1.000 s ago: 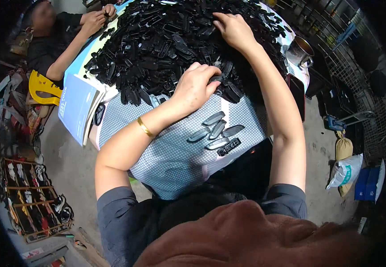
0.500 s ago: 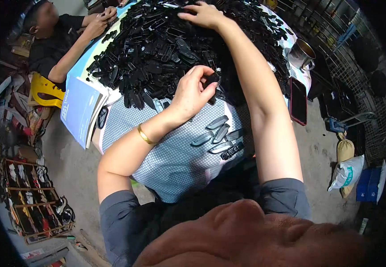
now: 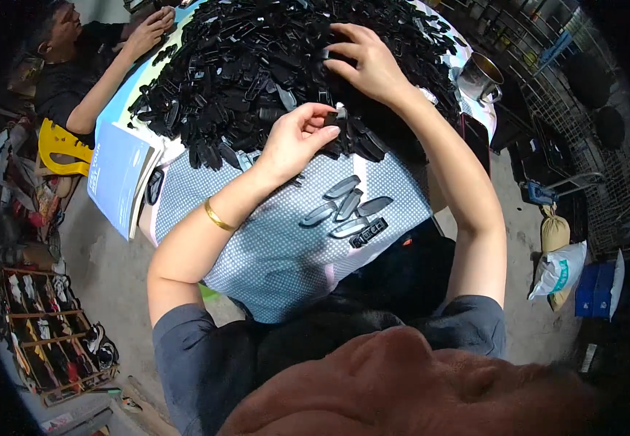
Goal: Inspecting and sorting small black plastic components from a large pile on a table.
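Observation:
A wide heap of small black plastic pieces [image 3: 213,98] covers the far part of the table. At its near edge, my left hand [image 3: 295,145] pinches a small black plastic piece [image 3: 332,119] between thumb and fingers. My right hand [image 3: 374,67] rests over the heap's right side, fingers apart and bent down among the pieces. Its fingertips touch dark parts, but no grip on one shows. Between my forearms, several glossy elongated black pieces [image 3: 347,205] lie loose on the patterned cloth [image 3: 271,247], beside a ridged black piece [image 3: 369,232].
Left of the heap lie a blue-covered book [image 3: 120,178] and a yellow plastic chair part [image 3: 61,149]. A co-worker's hands [image 3: 151,29] are at the far left edge. A metal mug [image 3: 481,76] and a phone [image 3: 475,138] sit on the right.
My right hand has drawn back toward me over the heap. My left hand keeps its pinch, slightly further left. The view has shifted a little.

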Motion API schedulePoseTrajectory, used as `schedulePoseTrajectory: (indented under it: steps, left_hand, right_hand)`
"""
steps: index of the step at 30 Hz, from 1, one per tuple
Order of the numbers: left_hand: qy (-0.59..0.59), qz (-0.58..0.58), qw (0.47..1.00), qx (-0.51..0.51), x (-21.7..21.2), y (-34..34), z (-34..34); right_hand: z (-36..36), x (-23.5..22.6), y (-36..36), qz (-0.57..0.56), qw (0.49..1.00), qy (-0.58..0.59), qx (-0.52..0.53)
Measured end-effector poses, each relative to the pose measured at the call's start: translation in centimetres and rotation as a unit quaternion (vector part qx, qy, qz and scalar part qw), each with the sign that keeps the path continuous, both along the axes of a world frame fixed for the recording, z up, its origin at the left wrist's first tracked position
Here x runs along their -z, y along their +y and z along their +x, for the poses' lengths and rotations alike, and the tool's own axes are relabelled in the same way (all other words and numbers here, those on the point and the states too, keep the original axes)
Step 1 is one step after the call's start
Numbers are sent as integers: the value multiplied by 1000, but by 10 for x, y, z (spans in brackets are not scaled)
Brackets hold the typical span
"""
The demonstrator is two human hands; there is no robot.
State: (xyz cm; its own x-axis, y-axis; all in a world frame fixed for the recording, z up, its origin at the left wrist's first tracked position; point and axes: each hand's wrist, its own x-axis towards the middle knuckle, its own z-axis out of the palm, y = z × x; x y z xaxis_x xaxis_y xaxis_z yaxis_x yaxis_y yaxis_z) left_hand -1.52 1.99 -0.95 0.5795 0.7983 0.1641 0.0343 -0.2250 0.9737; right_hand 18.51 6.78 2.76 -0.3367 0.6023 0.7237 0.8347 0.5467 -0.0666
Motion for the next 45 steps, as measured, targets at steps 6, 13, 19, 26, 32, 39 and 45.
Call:
schedulePoseTrajectory:
  steps: [6, 13, 19, 26, 32, 39, 45]
  left_hand:
    - [4, 10, 1000, 17, 6, -1, 0]
    - [-17, -35, 999, 22, -3, -8, -2]
    - [-75, -53, 995, 26, -4, -13, 0]
    - [-38, 30, 999, 13, -9, -21, 0]
    - [-66, 80, 994, -27, -8, -24, -2]
    - [-36, 59, 997, -40, -9, -26, -3]
    - [-144, -97, 985, 9, -8, -29, 1]
  right_hand:
    - [2, -1, -45, 37, 999, 5, 37]
    - [2, -2, -103, -185, 971, 153, -11]
    - [-10, 6, -124, -346, 869, 327, -134]
    - [-14, 10, -125, -372, 700, 592, -147]
    - [-29, 21, -123, -407, 696, 579, -123]
    - [-37, 24, -128, -285, 833, 463, -101]
    - [-39, 31, -126, -142, 933, 328, -38]
